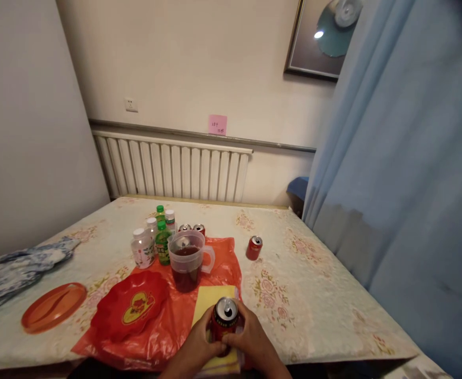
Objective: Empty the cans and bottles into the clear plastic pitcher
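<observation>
At the bottom centre of the frame we hold a red can point(225, 321) between both hands. Our left hand point(193, 347) wraps its near left side and our right hand point(254, 345) its right side, the fingers of both curled narrow around the body. The grip from two sides seems meant to keep the can upright, with its silver top facing up. It stands over a yellow cloth point(210, 300) that lies on an orange plastic bag point(163, 326), which probably shields the floral tablecloth point(313, 295) from drips.

Just above, mid-frame, a clear pitcher point(187, 260) holds dark liquid. Bottles point(151, 242) and two more cans point(193, 228) are grouped behind it, within easy reach. A lone can point(254, 247) stands apart to the right, and an orange plate point(52, 307) lies at lower left.
</observation>
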Motion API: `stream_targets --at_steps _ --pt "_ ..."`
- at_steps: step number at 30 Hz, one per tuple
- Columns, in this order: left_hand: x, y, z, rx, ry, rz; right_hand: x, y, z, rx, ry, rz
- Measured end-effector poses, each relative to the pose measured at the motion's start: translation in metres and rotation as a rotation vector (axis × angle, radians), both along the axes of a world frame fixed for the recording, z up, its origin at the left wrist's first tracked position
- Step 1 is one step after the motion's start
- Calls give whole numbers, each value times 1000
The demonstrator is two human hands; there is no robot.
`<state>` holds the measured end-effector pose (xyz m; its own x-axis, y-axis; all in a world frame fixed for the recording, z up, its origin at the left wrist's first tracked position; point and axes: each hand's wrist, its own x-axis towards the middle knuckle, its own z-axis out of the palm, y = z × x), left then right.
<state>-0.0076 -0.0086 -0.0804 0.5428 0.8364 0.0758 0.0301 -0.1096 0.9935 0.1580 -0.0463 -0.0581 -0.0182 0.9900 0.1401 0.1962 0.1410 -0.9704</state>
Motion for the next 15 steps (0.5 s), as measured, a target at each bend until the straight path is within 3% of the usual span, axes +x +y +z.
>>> stream_targets --at_steps 6,15 --pt "-2 -4 1 -42 -26 -81 3 -2 -3 -21 8 5" --pt "1 -6 -2 -26 38 -30 6 -4 -8 -25 80 49"
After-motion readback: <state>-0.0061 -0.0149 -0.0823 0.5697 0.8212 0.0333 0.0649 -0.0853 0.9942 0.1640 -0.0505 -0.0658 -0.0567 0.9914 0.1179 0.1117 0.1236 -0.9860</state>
